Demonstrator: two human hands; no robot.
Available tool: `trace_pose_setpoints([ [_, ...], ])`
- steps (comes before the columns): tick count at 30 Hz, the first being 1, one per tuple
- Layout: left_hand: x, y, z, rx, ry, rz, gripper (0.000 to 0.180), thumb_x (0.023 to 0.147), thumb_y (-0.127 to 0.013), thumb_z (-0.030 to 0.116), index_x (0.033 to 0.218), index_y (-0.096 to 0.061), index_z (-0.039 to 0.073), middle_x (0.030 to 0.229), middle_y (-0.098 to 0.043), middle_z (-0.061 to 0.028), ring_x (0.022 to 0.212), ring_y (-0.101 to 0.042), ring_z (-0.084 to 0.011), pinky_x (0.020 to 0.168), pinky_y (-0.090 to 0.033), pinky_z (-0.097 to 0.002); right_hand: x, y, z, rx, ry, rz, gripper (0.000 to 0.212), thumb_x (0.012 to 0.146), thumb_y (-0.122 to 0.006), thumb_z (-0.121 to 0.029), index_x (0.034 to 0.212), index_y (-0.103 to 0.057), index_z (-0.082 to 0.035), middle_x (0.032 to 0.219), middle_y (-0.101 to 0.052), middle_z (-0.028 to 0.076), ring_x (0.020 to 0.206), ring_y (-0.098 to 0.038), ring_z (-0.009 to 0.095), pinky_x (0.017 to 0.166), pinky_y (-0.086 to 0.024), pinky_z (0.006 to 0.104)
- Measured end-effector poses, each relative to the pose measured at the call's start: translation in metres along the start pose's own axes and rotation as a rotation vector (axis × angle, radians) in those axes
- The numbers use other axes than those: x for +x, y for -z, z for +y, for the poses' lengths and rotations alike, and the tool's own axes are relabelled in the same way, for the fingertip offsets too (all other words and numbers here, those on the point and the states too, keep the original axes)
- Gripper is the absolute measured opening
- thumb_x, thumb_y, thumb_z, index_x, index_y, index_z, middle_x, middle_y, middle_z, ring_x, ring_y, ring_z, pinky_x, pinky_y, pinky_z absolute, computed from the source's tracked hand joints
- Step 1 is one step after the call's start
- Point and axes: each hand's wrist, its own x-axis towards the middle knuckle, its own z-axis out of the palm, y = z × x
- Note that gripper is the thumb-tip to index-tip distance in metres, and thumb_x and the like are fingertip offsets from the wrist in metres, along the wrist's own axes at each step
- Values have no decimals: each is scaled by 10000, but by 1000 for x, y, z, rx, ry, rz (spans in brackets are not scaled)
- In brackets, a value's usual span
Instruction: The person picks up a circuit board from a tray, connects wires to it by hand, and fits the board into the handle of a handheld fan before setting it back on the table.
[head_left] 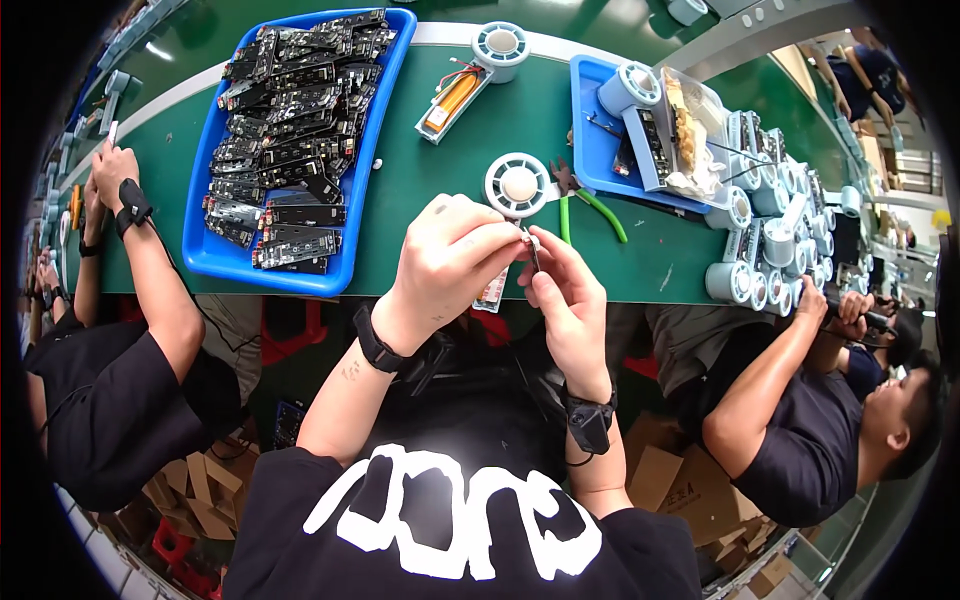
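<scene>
Friend: You're looking down from your head. What is your left hand doing?
Me: My left hand (pixel 450 262) is pinched shut, finger and thumb on a small shiny bit (pixel 531 239). It's too tiny for me to tell what it is.
Friend: And your right hand?
Me: My right hand (pixel 568 305) is curled in close, pinching the same bit from the other side.
Friend: What is around that bit?
Me: At 12 o'clock, just past my fingers, lies a pale blue round fan (pixel 518 184) on the green table (pixel 430 185). At 7 o'clock a pale strip with red marks (pixel 491 290) peeks out under my hands. At 2 o'clock are green-handled cutters (pixel 607 217), near the fan.
Friend: And farther away?
Me: At 10 o'clock, a big blue tray (pixel 222 258) full of black circuit boards (pixel 300 115). At 2 o'clock, past the cutters, a smaller blue tray (pixel 598 165). At 3 o'clock, lots more fans (pixel 779 242) in a pile.
</scene>
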Motion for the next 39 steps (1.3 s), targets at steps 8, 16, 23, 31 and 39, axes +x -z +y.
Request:
trace_pose_setpoints([
  [8, -8, 1, 11, 153, -78, 39, 203, 753, -815, 56, 933, -721, 66, 865, -688, -37, 762, -633, -220, 706, -512, -348, -12, -21, 6, 134, -11, 74, 410, 1026, -556, -18, 1433, -514, 11, 1224, -641, 84, 919, -577, 87, 741, -478, 238],
  [16, -7, 13, 25, 79, 571, -39, 204, 820, -778, 8, 1021, -742, 19, 909, -719, -87, 740, -641, -205, 696, -531, -330, 0, -10, 9, 242, 80, 157, 383, 1044, -521, -28, 1424, -506, 14, 1216, -638, 113, 892, -601, 105, 730, -490, 244],
  [23, -14, 3, 8, -379, 881, 64, 196, 875, -759, -11, 1070, -746, -5, 934, -732, -96, 759, -646, -115, 714, -531, -264, -2, 0, 11, 398, 35, 145, 363, 1055, -508, -35, 1415, -512, 6, 1209, -640, 114, 893, -612, 115, 729, -493, 248],
  [31, -21, -6, 5, -360, 578, 85, 171, 831, -783, -63, 990, -758, -2, 959, -721, -83, 810, -667, -108, 704, -544, -252, 4, -7, 15, 440, 41, 176, 365, 1049, -518, -19, 1413, -511, 0, 1210, -636, 106, 901, -617, 116, 761, -495, 242],
  [39, -9, -6, 13, -208, 313, -84, 183, 767, -819, -64, 906, -748, 33, 939, -710, -71, 687, -659, -144, 594, -535, -265, 3, -7, 15, 330, 98, 237, 391, 1016, -559, 25, 1404, -521, 11, 1225, -636, 106, 937, -626, 116, 807, -514, 257],
])
